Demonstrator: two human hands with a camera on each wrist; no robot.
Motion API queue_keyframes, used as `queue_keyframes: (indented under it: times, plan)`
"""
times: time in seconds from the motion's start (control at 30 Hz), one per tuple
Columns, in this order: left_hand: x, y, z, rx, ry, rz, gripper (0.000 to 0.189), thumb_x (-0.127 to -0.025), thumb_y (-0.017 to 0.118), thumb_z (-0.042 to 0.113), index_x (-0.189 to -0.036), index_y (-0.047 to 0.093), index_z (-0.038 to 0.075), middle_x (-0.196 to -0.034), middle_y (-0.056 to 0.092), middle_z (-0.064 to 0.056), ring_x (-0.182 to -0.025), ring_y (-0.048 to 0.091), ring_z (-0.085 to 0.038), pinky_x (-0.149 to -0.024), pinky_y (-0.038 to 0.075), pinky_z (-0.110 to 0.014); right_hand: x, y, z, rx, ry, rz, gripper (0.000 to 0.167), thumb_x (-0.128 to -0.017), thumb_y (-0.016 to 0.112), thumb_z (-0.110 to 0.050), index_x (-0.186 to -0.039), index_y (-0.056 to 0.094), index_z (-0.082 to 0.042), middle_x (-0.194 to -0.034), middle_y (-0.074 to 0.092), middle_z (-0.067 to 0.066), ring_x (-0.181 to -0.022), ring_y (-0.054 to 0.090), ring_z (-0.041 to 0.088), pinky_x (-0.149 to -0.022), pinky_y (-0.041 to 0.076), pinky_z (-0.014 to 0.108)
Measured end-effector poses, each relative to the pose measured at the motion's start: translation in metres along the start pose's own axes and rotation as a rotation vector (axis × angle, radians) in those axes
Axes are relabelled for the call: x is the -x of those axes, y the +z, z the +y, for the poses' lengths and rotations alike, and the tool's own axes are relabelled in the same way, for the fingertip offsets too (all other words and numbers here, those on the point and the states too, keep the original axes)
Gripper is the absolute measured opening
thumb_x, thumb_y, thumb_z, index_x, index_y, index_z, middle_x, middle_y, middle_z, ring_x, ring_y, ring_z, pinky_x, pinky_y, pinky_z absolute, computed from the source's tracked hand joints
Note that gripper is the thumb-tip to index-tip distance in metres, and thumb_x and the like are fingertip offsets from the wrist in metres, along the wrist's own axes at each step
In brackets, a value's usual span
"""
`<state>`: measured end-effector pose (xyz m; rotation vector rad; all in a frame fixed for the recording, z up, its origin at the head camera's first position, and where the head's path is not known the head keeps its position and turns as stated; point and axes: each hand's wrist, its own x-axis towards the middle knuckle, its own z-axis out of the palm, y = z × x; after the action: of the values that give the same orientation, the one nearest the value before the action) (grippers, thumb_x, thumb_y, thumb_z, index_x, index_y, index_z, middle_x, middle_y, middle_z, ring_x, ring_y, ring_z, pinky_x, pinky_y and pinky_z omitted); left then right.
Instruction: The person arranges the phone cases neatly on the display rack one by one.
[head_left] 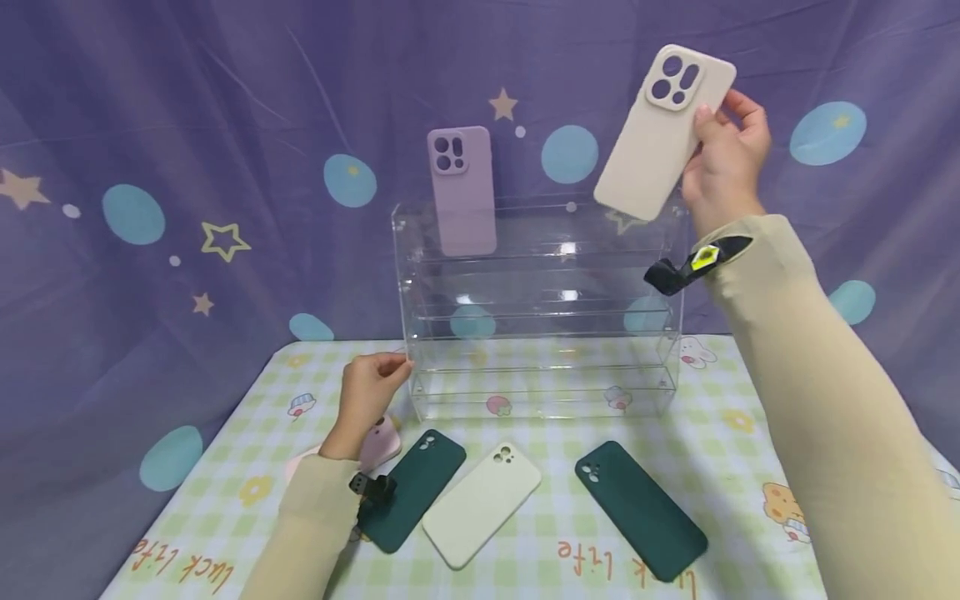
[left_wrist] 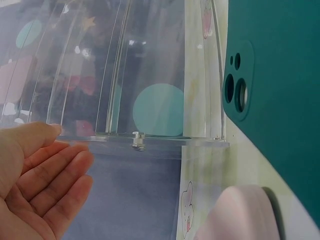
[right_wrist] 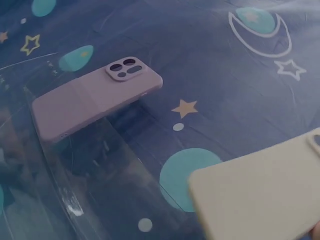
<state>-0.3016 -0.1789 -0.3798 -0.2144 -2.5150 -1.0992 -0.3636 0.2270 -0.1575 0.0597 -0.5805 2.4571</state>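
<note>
My right hand (head_left: 727,154) holds a cream phone case (head_left: 660,137) by its right edge, thumb on the back face beside the camera cutouts. The case is tilted, with its lower end near the top right of a clear acrylic tiered display rack (head_left: 540,350). In the right wrist view, the cream case (right_wrist: 260,187) fills the lower right corner. A lilac phone case (head_left: 463,192) leans upright on the rack's top tier, left of centre. My left hand (head_left: 371,392) pinches the rack's left side edge between thumb and fingers, as the left wrist view also shows.
On the checked tablecloth before the rack lie a dark green case (head_left: 420,492), a pale cream case (head_left: 483,504) and another green case (head_left: 641,508). A pink case (head_left: 381,444) is partly hidden by my left wrist. A purple patterned curtain (head_left: 225,125) hangs behind.
</note>
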Motion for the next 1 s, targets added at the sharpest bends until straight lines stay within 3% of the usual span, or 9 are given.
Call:
queue_keyframes:
  times: [0.17,0.5,0.63,0.83,1.0]
  plan:
    - [0.004,0.0,-0.001,0.003,-0.017,-0.006,0.02,-0.086,0.07,0.017,-0.097,0.074,0.001,-0.087,0.072,-0.014,-0.078,0.069,-0.025,-0.072,0.054,-0.041,-0.004,0.005,0.015,-0.072,-0.082,0.009,0.025,-0.085,0.05,0.021,-0.097,0.048,-0.001,-0.085,0.058,0.015,-0.081,0.063,0.026,-0.069,0.055,0.034]
    - [0.007,-0.002,0.003,-0.004,-0.003,0.006,0.019,-0.085,0.071,0.015,-0.095,0.074,0.0,-0.086,0.072,-0.014,-0.077,0.069,-0.025,-0.07,0.054,-0.041,-0.006,0.011,0.034,-0.113,-0.136,-0.027,0.026,-0.085,0.05,0.021,-0.099,0.048,0.0,-0.083,0.056,0.014,-0.08,0.062,0.027,-0.068,0.054,0.034]
    - [0.007,-0.001,0.004,0.002,-0.008,0.004,0.019,-0.085,0.071,0.015,-0.095,0.074,0.0,-0.087,0.072,-0.014,-0.077,0.069,-0.025,-0.071,0.054,-0.041,-0.01,0.008,0.035,-0.092,-0.095,-0.046,0.026,-0.084,0.051,0.022,-0.096,0.05,-0.001,-0.083,0.057,0.014,-0.08,0.062,0.026,-0.067,0.054,0.034]
    - [0.007,-0.001,0.003,0.009,-0.016,0.002,0.018,-0.085,0.07,0.015,-0.095,0.074,0.0,-0.087,0.072,-0.014,-0.078,0.069,-0.025,-0.072,0.054,-0.041,-0.013,-0.006,0.038,0.022,0.01,-0.128,0.021,-0.084,0.053,0.02,-0.091,0.055,0.0,-0.084,0.059,0.014,-0.078,0.06,0.023,-0.063,0.051,0.032]
    - [0.005,-0.001,0.001,0.001,-0.011,0.013,0.018,-0.085,0.071,0.015,-0.095,0.074,0.001,-0.086,0.073,-0.013,-0.077,0.069,-0.024,-0.07,0.054,-0.04,-0.015,-0.013,0.043,0.1,0.074,-0.15,0.019,-0.085,0.054,0.017,-0.091,0.057,0.0,-0.082,0.06,0.013,-0.075,0.06,0.021,-0.061,0.051,0.029]
